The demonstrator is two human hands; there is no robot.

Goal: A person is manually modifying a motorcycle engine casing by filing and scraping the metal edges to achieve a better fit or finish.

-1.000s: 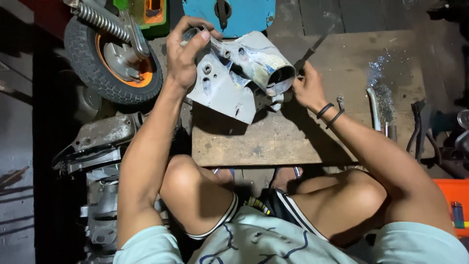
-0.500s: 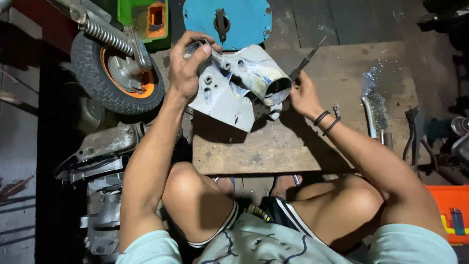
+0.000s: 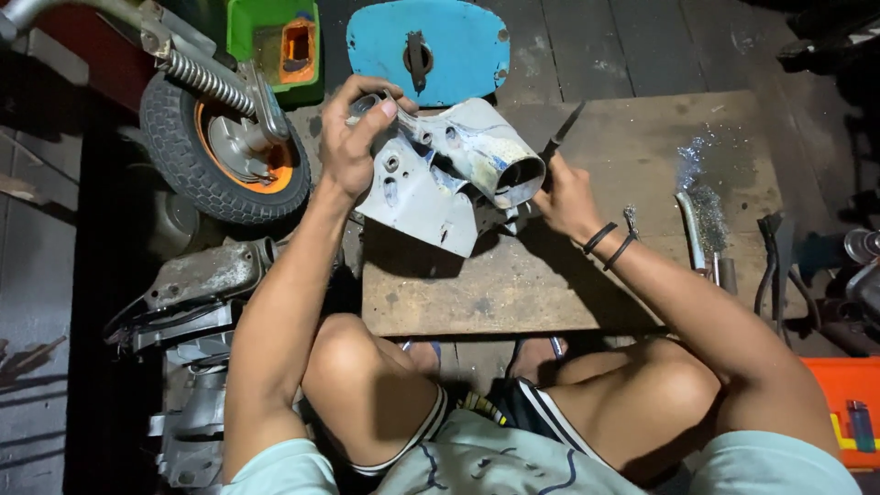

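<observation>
Here, left hand (image 3: 353,147) fingers clamp metal housing (image 3: 449,174); right hand (image 3: 564,192) grips file (image 3: 561,128); wooden board (image 3: 568,284).

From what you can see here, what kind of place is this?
Likely a small scooter repair workshop: a small wheel with coil spring, a blue metal cover and engine parts lie around a worn wooden board.

head cam | looks straight down | close | over wooden board (image 3: 568,284)

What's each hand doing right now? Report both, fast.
Left hand: fingers closed around the top of the pale metal housing, holding it up.
Right hand: closed on a thin dark tool beside the housing's tube opening.
</observation>
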